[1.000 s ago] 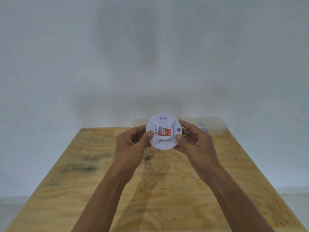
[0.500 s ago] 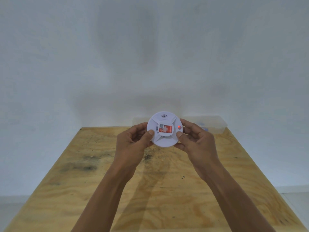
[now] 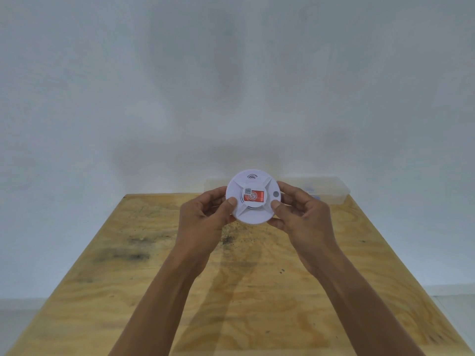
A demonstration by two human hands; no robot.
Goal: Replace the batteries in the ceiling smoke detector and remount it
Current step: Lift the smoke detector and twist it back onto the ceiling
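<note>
I held the round smoke detector [image 3: 253,199] flat-faced toward me above the bench [image 3: 154,291], left hand [image 3: 203,217] and right hand [image 3: 300,214] each closed on one side.

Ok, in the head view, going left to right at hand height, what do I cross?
Left hand → smoke detector, held between both hands → right hand → clear plastic box at the table's far right edge.

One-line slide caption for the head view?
Both hands hold white smoke detector above plywood table.
</note>
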